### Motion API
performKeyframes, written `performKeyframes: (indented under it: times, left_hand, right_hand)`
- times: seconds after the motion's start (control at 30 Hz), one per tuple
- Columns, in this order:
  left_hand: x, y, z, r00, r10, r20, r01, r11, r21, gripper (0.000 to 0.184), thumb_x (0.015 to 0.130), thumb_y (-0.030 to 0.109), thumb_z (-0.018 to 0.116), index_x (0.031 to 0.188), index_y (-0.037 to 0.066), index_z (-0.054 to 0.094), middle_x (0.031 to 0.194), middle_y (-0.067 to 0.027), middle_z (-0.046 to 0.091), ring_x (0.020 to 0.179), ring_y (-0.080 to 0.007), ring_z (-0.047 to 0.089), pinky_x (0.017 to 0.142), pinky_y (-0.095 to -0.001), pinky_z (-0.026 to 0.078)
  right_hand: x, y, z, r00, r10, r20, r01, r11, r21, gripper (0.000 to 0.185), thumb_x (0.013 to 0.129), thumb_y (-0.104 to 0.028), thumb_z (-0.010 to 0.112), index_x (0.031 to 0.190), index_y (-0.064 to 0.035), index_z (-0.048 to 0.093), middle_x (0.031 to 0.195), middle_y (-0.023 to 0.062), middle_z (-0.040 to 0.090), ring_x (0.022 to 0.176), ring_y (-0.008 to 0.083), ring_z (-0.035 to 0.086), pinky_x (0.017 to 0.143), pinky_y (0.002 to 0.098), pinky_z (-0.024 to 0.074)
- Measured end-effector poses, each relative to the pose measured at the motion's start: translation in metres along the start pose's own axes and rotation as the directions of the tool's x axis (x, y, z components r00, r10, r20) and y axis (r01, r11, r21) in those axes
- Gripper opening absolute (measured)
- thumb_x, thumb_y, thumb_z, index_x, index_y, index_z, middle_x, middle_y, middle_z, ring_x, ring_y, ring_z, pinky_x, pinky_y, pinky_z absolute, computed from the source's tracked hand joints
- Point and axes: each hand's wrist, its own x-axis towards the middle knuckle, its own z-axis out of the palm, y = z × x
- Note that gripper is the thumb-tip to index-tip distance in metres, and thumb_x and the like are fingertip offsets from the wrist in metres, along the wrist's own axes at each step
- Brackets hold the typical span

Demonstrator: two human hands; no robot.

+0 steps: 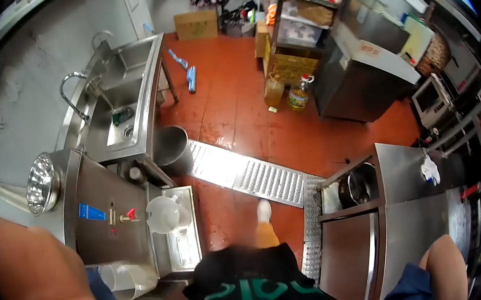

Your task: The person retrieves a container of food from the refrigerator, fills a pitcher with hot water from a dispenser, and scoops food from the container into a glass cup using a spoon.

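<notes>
Neither of my hands shows. My bare left arm [48, 275] fills the lower left, nearest the steel water boiler [97, 206] with a red-handled tap [130, 215]. A clear plastic jug [168, 214] stands on the drip tray [185, 252] by the tap, and pale plastic containers [128, 280] sit lower down. A shiny metal bowl [43, 183] is at the boiler's upper left. My bent right arm [447, 266] appears at the lower right, over the steel counter [410, 232]. A black top with green lettering and one foot in a white shoe [264, 211] are below me.
A metal drain cover [249, 172] crosses the wet-looking red floor [224, 108]. A double sink [143, 84] and a metal bin [172, 150] stand left. A blue-headed floor tool [191, 79] lies ahead. Oil bottles [298, 97] stand by the shelves. A pot [360, 185] sits under the counter.
</notes>
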Motion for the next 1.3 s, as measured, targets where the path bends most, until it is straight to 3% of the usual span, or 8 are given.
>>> performKeyframes:
  times: [0.3, 0.63, 0.77, 0.93, 1.07, 1.1, 1.23, 1.3]
  left_hand:
    - [0.015, -0.142, 0.064, 0.991, 0.078, 0.109, -0.114, 0.917, 0.381, 0.064, 0.091, 0.048, 0.048, 0.138, 0.006, 0.037, 0.128, -0.0264, 0.048, 0.118, -0.0422, 0.047, 0.100, -0.0541, 0.035]
    - [-0.037, -0.172, 0.009, 0.889, -0.228, 0.397, -0.321, 0.308, 0.895, 0.052, 0.095, 0.033, 0.041, 0.138, 0.004, 0.036, 0.127, -0.0278, 0.049, 0.119, -0.0455, 0.046, 0.101, -0.0559, 0.035]
    - [-0.076, -0.205, -0.005, 0.895, -0.193, 0.401, -0.370, 0.179, 0.912, 0.045, 0.097, 0.030, 0.034, 0.136, 0.006, 0.037, 0.126, -0.0220, 0.052, 0.114, -0.0446, 0.048, 0.097, -0.0574, 0.038]
    - [-0.103, -0.259, 0.008, 0.914, -0.354, 0.198, -0.182, 0.078, 0.980, 0.039, 0.092, 0.032, 0.047, 0.124, 0.009, 0.047, 0.110, -0.0182, 0.060, 0.108, -0.0400, 0.051, 0.088, -0.0493, 0.047]
    - [-0.122, -0.281, 0.028, 0.804, -0.593, -0.038, -0.018, -0.088, 0.996, 0.035, 0.087, 0.024, 0.056, 0.118, 0.007, 0.052, 0.111, -0.0161, 0.062, 0.108, -0.0363, 0.052, 0.088, -0.0433, 0.045]
    - [-0.133, -0.289, 0.036, 0.793, -0.599, -0.113, 0.027, -0.152, 0.988, 0.035, 0.086, 0.022, 0.057, 0.116, 0.005, 0.054, 0.110, -0.0168, 0.062, 0.106, -0.0364, 0.052, 0.087, -0.0437, 0.044]
    - [-0.171, -0.313, 0.083, 0.767, -0.464, -0.444, 0.213, -0.468, 0.858, 0.033, 0.076, 0.010, 0.060, 0.106, -0.002, 0.059, 0.104, -0.0190, 0.064, 0.101, -0.0369, 0.054, 0.086, -0.0441, 0.044]
    - [-0.181, -0.332, 0.103, 0.759, -0.374, -0.534, 0.259, -0.579, 0.773, 0.033, 0.069, 0.003, 0.059, 0.101, -0.004, 0.062, 0.103, -0.0184, 0.065, 0.102, -0.0362, 0.055, 0.087, -0.0424, 0.044]
  right_hand:
    - [-0.027, 0.223, 0.011, 0.829, -0.279, -0.484, 0.335, 0.942, 0.031, 0.033, 0.095, -0.025, 0.046, 0.116, 0.0006, 0.051, 0.114, 0.0124, 0.056, 0.105, 0.0223, 0.051, 0.088, 0.0363, 0.0400]
    - [0.052, 0.445, 0.148, 0.105, -0.003, -0.994, 0.532, 0.845, 0.053, 0.037, 0.095, -0.029, 0.046, 0.115, 0.0025, 0.050, 0.113, 0.0132, 0.056, 0.098, 0.0225, 0.056, 0.084, 0.0335, 0.0442]
    - [0.127, 0.553, 0.224, 0.474, -0.074, -0.877, 0.424, 0.892, 0.154, 0.039, 0.086, -0.028, 0.048, 0.109, 0.0005, 0.061, 0.107, 0.0214, 0.061, 0.079, 0.0277, 0.063, 0.068, 0.0345, 0.0528]
    - [0.267, 0.631, 0.344, 0.859, 0.099, -0.503, 0.123, 0.913, 0.389, 0.022, 0.092, -0.024, 0.058, 0.097, -0.0057, 0.070, 0.088, 0.0015, 0.068, 0.077, 0.0092, 0.060, 0.069, 0.0241, 0.0468]
    - [0.378, 0.684, 0.436, 0.935, 0.153, -0.319, -0.031, 0.934, 0.356, 0.040, 0.083, -0.044, 0.063, 0.100, -0.0081, 0.067, 0.085, 0.0042, 0.067, 0.082, 0.0119, 0.061, 0.072, 0.0307, 0.0477]
    - [0.403, 0.683, 0.448, 0.952, 0.263, -0.159, -0.154, 0.856, 0.494, 0.044, 0.076, -0.033, 0.068, 0.113, -0.0091, 0.062, 0.094, 0.0203, 0.067, 0.089, 0.0210, 0.068, 0.081, 0.0354, 0.0511]
    - [0.503, 0.712, 0.553, 0.841, 0.094, -0.533, 0.067, 0.959, 0.275, 0.048, 0.075, -0.036, 0.068, 0.115, -0.0111, 0.060, 0.104, 0.0185, 0.065, 0.099, 0.0332, 0.062, 0.084, 0.0422, 0.0490]
    - [0.528, 0.706, 0.561, 0.903, 0.168, -0.396, -0.027, 0.941, 0.337, 0.052, 0.072, -0.039, 0.070, 0.115, -0.0103, 0.060, 0.108, 0.0177, 0.064, 0.100, 0.0340, 0.062, 0.085, 0.0431, 0.0486]
